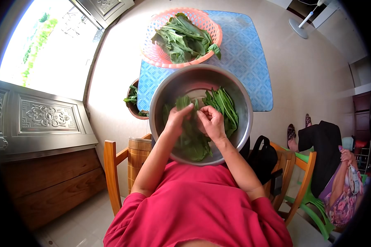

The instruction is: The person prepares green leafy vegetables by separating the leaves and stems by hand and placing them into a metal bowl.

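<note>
A large stainless steel basin (246,103) sits in front of me, at the near edge of the table. Above its inside, my left hand (178,118) is closed around long green vegetable leaves (193,142), which look smeared by motion. Close beside it, my right hand (212,123) pinches at the same leaves, thumb against curled fingers; its exact hold is partly hidden. A neat bunch of narrow greens (223,105) lies along the basin's right inner side. Beyond the basin, a pink plastic basket (215,31) holds a heap of broad leafy greens (184,39).
Under the basket is a table with a blue patterned cover (249,61). A brown bucket (133,109) with greens stands left of it. Wooden chair parts (111,173) flank me. At right, a seated person (338,181) occupies a green chair (317,210). An open metal door (45,115) is at left.
</note>
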A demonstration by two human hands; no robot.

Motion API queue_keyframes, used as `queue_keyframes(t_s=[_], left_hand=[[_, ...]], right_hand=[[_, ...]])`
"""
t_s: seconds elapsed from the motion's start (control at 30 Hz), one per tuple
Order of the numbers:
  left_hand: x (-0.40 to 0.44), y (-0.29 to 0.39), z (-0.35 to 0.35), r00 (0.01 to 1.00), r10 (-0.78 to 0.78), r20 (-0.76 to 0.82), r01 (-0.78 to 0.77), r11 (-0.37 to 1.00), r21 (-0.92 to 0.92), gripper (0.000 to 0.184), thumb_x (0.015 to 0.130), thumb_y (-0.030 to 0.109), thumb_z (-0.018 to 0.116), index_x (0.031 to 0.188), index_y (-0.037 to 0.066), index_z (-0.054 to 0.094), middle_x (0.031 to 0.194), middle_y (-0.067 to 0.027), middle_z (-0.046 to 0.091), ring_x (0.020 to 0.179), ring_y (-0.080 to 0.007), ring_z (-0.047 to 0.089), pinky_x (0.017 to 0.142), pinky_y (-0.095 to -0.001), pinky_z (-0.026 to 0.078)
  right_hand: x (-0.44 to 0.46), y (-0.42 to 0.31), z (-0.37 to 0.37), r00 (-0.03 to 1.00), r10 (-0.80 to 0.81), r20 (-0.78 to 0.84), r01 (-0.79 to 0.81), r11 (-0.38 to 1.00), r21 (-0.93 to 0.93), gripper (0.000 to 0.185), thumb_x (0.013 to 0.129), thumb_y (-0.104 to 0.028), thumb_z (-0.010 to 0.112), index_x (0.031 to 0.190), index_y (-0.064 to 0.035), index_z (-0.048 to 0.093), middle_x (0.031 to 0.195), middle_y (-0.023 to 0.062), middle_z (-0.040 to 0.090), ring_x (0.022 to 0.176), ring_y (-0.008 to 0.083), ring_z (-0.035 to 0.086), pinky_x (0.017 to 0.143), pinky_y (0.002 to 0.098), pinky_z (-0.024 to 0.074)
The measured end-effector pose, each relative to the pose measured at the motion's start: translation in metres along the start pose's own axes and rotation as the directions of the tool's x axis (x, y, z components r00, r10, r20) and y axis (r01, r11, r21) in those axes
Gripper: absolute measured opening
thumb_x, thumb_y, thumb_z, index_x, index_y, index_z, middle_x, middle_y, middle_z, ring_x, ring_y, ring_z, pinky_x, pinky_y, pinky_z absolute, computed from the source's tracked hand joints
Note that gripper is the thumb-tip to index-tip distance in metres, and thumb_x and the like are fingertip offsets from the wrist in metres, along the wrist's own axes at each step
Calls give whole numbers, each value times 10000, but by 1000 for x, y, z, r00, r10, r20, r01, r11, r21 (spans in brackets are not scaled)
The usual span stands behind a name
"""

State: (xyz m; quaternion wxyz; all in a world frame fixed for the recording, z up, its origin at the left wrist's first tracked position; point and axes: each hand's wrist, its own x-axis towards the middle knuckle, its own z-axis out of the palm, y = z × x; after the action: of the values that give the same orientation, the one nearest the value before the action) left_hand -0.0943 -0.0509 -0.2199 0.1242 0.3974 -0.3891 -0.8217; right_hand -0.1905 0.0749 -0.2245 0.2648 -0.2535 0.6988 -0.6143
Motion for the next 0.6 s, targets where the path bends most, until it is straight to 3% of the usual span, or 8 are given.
queue_keyframes(t_s=[0.07,0.37,0.47,0.6], left_hand=[[-1,1,1,1000,-8,20,7,1000,8,196,820,226,738,888,86,618,728,11,531,654,-102,474,592,-259,382],[-7,6,9,999,12,36,-12,1000,-1,161,825,189,732,888,93,619,721,29,529,648,-84,468,581,-250,380],[-5,4,6,999,-4,32,4,1000,-9,159,828,184,729,898,91,620,735,24,538,657,-89,479,592,-254,401],[-6,6,10,1000,-3,16,4,1000,-18,165,836,179,720,925,86,616,753,13,539,672,-101,493,606,-263,431]], right_hand=[[1,6,0,1000,9,-9,-8,998,66,123,862,-125,690,864,-14,638,687,24,642,601,83,575,559,253,457],[2,2,-3,982,163,98,-182,954,239,80,886,-114,681,877,-36,668,721,-38,612,618,20,510,569,174,404],[3,-3,-4,974,207,97,-226,931,285,87,888,-144,684,863,-62,672,689,-57,578,572,12,450,519,173,344],[4,2,-5,962,258,95,-274,908,316,101,896,-158,673,852,-67,667,670,-63,553,552,20,435,512,183,336]])
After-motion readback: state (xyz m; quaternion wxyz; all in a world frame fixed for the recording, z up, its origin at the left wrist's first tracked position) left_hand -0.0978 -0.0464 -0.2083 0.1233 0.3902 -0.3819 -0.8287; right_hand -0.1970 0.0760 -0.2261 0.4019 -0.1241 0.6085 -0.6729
